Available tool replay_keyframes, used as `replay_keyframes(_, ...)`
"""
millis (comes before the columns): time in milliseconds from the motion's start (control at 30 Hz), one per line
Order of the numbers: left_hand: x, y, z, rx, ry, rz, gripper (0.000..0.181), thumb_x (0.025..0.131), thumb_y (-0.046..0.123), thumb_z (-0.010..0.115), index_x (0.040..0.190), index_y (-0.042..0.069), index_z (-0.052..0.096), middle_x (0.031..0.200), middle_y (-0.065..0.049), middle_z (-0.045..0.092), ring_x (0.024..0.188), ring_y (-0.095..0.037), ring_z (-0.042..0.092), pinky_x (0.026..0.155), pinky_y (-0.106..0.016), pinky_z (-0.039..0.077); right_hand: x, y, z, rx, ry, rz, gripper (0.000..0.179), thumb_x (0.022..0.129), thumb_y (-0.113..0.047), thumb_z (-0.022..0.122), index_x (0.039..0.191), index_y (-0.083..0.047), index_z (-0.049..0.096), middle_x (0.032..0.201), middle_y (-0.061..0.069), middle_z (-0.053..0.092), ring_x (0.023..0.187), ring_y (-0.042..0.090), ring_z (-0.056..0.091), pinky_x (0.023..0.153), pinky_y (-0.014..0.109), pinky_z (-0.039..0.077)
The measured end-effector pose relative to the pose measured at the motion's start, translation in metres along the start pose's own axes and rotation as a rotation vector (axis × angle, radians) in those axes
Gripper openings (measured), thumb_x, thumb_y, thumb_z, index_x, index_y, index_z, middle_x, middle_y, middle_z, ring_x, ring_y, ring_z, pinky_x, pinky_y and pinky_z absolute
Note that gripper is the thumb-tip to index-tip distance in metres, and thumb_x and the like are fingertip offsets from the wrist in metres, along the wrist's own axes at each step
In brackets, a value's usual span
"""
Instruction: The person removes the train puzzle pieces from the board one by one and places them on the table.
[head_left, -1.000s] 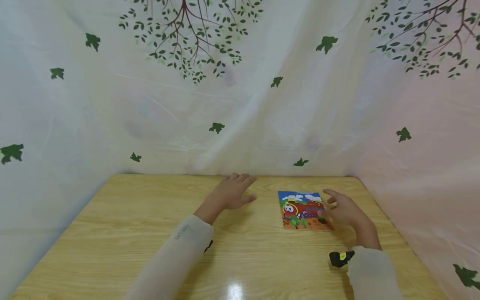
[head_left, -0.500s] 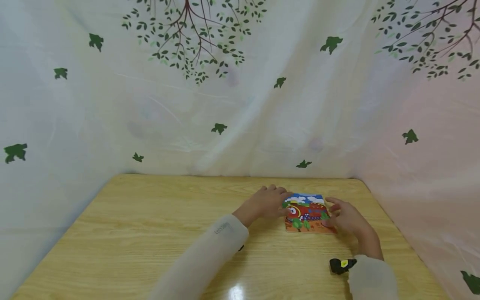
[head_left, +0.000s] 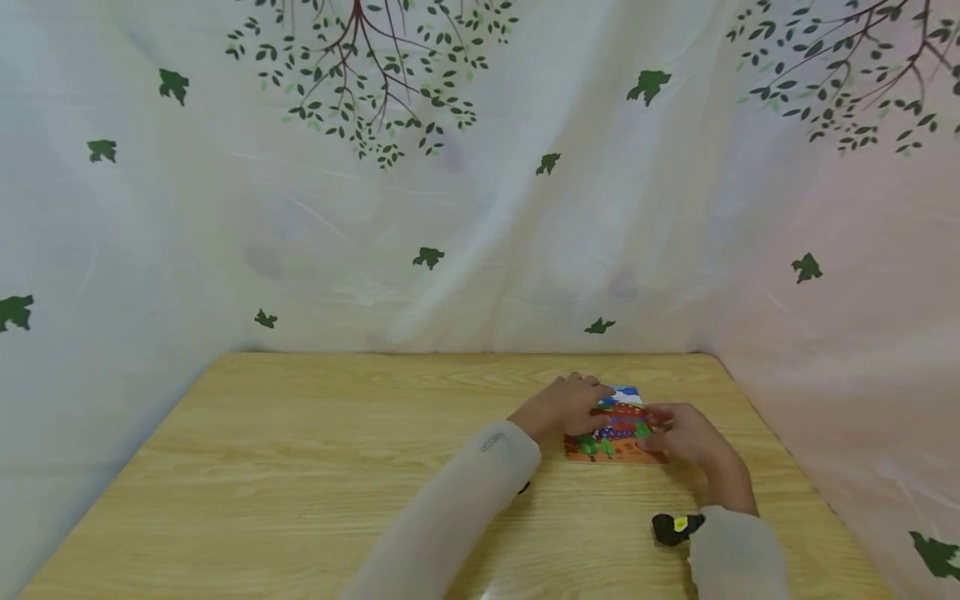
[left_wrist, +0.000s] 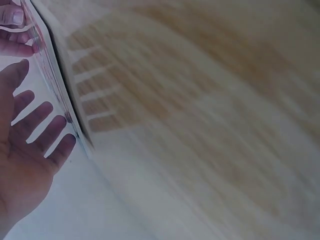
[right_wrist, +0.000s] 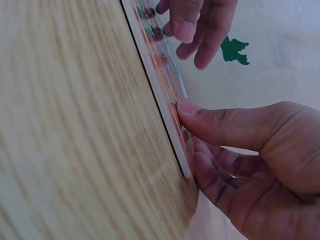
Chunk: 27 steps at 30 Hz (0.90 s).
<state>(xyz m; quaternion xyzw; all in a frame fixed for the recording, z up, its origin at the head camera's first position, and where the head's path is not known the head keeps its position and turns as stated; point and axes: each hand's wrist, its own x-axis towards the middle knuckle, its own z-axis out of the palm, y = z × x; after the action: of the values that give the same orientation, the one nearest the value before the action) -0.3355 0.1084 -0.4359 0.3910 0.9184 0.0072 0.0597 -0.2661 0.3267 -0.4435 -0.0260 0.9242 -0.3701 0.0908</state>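
A thin square picture board (head_left: 619, 450) with a cartoon red train lies on the table, and its pale edge shows in the right wrist view. My left hand (head_left: 567, 406) reaches over the board's left part, fingers spread and slightly bent, hiding the train's face. In the left wrist view that hand (left_wrist: 30, 150) has its fingers apart beside the board (left_wrist: 60, 85). At the right edge my right hand (head_left: 692, 433) pinches the board; in the right wrist view the thumb of this hand (right_wrist: 270, 155) presses its face (right_wrist: 167, 75), with the curled fingers against the edge.
The wooden table (head_left: 300, 467) reaches back to a pale curtain (head_left: 480, 208) printed with leaves and branches. The curtain also hangs along both sides. A black strap with a yellow mark (head_left: 677, 527) sits at the right wrist.
My left hand has moved right from beside the board to over its left part. My right hand has stayed near the right edge, its fingers now closer in on it.
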Motion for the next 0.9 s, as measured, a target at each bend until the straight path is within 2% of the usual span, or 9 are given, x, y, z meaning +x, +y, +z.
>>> replay_keyframes(267,0.021,0.008,0.0,-0.048,0.004,-0.01,0.051,0.106,0.05,0.049,0.153,0.031,0.047,0.152,0.007,0.049,0.136,-0.02,0.046,0.113,-0.042,0.038,0.0,-0.001,0.0,-0.015,-0.015,-0.006,0.07,0.089,-0.014,0.08,0.143,0.015,0.046,0.134,0.035,0.054,0.12,0.047,0.054,0.094,0.054,0.05)
replay_keyframes(400,0.029,0.009,0.001,-0.107,0.022,-0.008,0.048,0.106,0.046,0.05,0.151,0.031,0.05,0.148,0.007,0.052,0.134,-0.02,0.048,0.112,-0.043,0.039,-0.001,-0.002,0.0,-0.006,-0.021,-0.01,0.07,0.089,-0.015,0.08,0.143,0.015,0.046,0.133,0.035,0.055,0.119,0.048,0.055,0.093,0.054,0.051)
replay_keyframes(467,0.033,0.008,0.002,-0.153,0.042,-0.027,0.045,0.106,0.045,0.052,0.149,0.031,0.054,0.146,0.007,0.054,0.133,-0.02,0.049,0.112,-0.044,0.038,0.0,-0.001,-0.001,-0.001,-0.022,-0.01,0.07,0.09,-0.014,0.079,0.143,0.016,0.046,0.132,0.035,0.055,0.118,0.047,0.055,0.092,0.053,0.051)
replay_keyframes(633,0.036,0.007,0.005,-0.271,0.097,-0.099,0.042,0.102,0.048,0.061,0.14,0.031,0.063,0.14,0.009,0.057,0.125,-0.019,0.051,0.106,-0.041,0.038,0.0,-0.001,0.0,0.01,-0.016,-0.006,0.068,0.09,-0.012,0.078,0.142,0.017,0.046,0.13,0.034,0.057,0.115,0.044,0.057,0.091,0.051,0.051)
replay_keyframes(900,0.037,0.013,0.005,-0.32,0.106,-0.154,0.04,0.099,0.052,0.063,0.136,0.038,0.065,0.137,0.008,0.055,0.11,-0.018,0.047,0.093,-0.037,0.034,0.001,-0.001,-0.001,0.014,-0.017,-0.007,0.068,0.089,-0.013,0.079,0.141,0.017,0.047,0.126,0.031,0.06,0.111,0.04,0.06,0.089,0.049,0.052)
